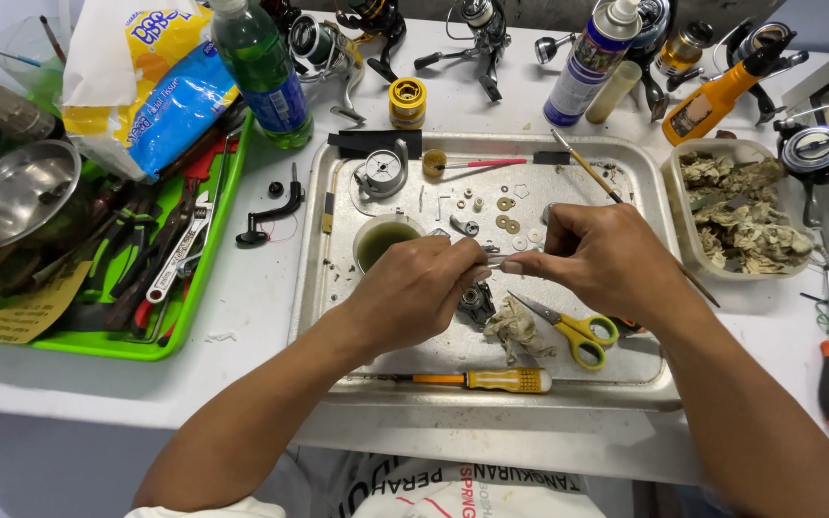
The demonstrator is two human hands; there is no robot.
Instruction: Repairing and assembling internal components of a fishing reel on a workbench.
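Slim silvery metal shaft (pixel 499 259), hand-held

The metal tray (pixel 338 317) is looking dull and scratched. The scissors (pixel 568 326) are showing glossy yellow plastic handles, the rag (pixel 518 328) is looking like rough, stained cloth, and the bowl (pixel 16 192) is gleaming as polished steel.

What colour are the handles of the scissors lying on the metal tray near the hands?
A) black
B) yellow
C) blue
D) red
B: the scissors on the metal tray, just below the right hand, have yellow loop handles, next to a crumpled dirty rag.
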